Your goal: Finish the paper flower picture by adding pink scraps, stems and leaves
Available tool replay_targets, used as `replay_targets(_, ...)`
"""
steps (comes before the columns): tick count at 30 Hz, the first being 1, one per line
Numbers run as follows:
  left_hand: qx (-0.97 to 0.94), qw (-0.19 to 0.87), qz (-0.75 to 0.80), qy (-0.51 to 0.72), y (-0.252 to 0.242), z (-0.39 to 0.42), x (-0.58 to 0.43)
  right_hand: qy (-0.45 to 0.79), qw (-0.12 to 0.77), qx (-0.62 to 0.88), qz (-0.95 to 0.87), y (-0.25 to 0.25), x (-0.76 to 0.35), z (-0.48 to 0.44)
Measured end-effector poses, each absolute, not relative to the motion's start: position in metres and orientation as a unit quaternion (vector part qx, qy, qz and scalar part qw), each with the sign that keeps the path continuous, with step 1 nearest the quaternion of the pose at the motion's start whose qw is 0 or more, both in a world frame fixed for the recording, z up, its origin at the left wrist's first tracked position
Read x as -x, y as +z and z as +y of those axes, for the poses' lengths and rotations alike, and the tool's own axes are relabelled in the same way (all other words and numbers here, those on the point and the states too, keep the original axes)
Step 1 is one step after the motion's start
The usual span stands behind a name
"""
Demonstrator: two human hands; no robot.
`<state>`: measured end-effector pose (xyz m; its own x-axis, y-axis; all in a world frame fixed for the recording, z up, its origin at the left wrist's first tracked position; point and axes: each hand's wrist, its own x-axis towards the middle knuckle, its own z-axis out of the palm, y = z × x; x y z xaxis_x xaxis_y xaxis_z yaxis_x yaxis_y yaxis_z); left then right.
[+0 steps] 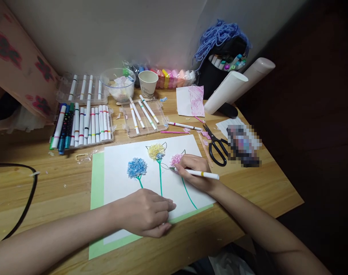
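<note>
My right hand (195, 168) grips a white marker pen (210, 175) with a yellow-brown band. The pen's dark tip touches the white paper (116, 198) near a thin outlined leaf shape beside the middle stem. My left hand (151, 212) lies flat on the paper's lower part, fingers stretched, covering part of the stems. Three flower heads of small shreds sit on the paper: a blue flower (137, 167), a yellow flower (156, 151) and a pink flower (176, 159) partly hidden by my right hand. Green drawn stems run down from them. A light green sheet (97, 214) lies beneath.
Marker cases (91, 141) stand at the back left. A clear bowl (121, 91) of scraps and a paper cup (148, 82) are behind. Black scissors (218, 147) lie right of the paper, near white tubes (248, 82). A black cable (31, 198) curves at left.
</note>
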<state>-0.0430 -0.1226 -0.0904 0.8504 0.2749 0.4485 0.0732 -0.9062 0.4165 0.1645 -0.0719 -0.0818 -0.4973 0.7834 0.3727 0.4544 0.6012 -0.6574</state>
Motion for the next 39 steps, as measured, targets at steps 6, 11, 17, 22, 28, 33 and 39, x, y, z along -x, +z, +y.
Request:
replay_targets(6, -0.942, 0.198, 0.094, 0.254, -0.091, -0.122, 0.043, 0.208, 0.328, 0.341, -0.856, -0.081, -0.161, -0.07)
replay_targets(11, -0.942, 0.2, 0.093, 0.251, -0.09, -0.123, 0.043, 0.215, 0.326, 0.328, -0.86, -0.081, -0.16, -0.07)
replay_targets(17, -0.942, 0.199, 0.09, 0.256, -0.09, -0.122, 0.043, 0.261, 0.472, 0.36, -0.761, -0.083, -0.171, -0.072)
replay_targets(22, -0.941, 0.192, 0.078, 0.267, -0.09, -0.124, 0.044, 0.261, 0.641, 0.429, -0.581, -0.075, -0.188, -0.057)
replay_targets(28, -0.952, 0.139, 0.034, 0.272, -0.089, -0.14, 0.041, 0.291, 0.629, 0.525, -0.494, -0.074, -0.206, -0.041)
replay_targets(33, -0.964, 0.086, 0.049, 0.247, -0.089, -0.143, 0.04, 0.346, 0.594, 0.495, -0.531, -0.078, -0.201, -0.051)
replay_targets(39, -0.969, 0.067, 0.064, 0.227, -0.084, -0.14, 0.04, 0.37, 0.525, 0.463, -0.611, -0.072, -0.192, -0.068)
